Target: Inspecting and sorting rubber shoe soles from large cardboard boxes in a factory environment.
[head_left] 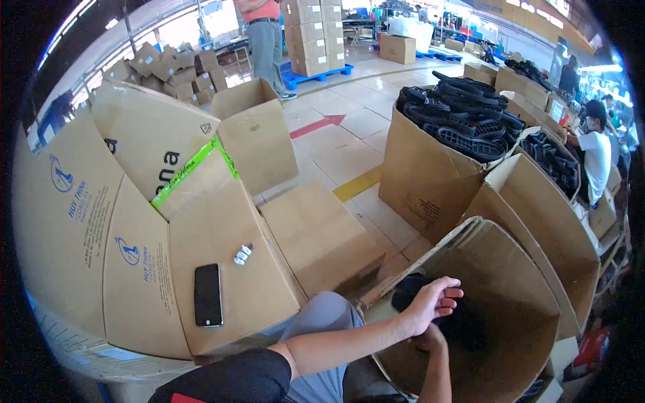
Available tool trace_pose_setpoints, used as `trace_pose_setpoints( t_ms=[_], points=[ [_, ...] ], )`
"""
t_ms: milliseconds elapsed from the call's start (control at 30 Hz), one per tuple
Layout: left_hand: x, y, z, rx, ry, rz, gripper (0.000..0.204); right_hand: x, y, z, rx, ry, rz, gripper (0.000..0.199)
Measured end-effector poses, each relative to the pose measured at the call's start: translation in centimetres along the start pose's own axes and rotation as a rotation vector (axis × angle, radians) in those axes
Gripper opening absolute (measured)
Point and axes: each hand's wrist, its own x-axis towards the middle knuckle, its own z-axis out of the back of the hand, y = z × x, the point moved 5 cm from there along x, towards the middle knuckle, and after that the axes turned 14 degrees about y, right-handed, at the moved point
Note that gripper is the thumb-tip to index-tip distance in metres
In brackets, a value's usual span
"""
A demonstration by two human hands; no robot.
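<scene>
My left hand (432, 307) is over the open mouth of a large cardboard box (517, 295) at the lower right. Its fingers are loosely curved and apart, with nothing seen in them. Just below the left wrist, and partly covered by it, my right hand (428, 337) reaches into the same box; its fingers are hidden. Dark black items (465, 329) lie inside the box near both hands, too shadowed to make out their kind. Another black piece (406, 290) shows beside the left hand at the box's near-left side.
Black shoe soles (470, 121) heap above a tall cardboard box (423, 181) ahead. On a closed carton (235, 282) to my left lie a phone (208, 295) and small silvery-white pieces (242, 254). A person (265, 47) stands beyond; another person (596, 154) is at the right.
</scene>
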Motion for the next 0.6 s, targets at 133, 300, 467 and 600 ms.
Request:
trace_pose_setpoints(
  t_ms=[133, 300, 467, 600],
  points=[
    [-0.9, -0.5, 2.7, 0.379, -0.399, -0.286, 0.049, -9.5, 8.8, -8.8, 0.06, -0.045, 0.34, 0.028],
    [-0.5, 1.2, -0.2, 0.292, -0.005, -0.168, 0.083, -19.4, 12.1, -15.9, 0.046, -0.063, 0.778, 0.036],
    [-2.1, 6.5, -4.5, 0.356, 0.536, 0.005, 0.077, -23.2, 11.1, -14.0, -0.201, -0.096, 1.044, 0.058],
    [-4.1, 8.3, -4.9, 0.719, 0.691, -0.041, 0.083, -26.7, 13.8, -12.0, 0.188, -0.318, 1.288, 0.049]
  ],
)
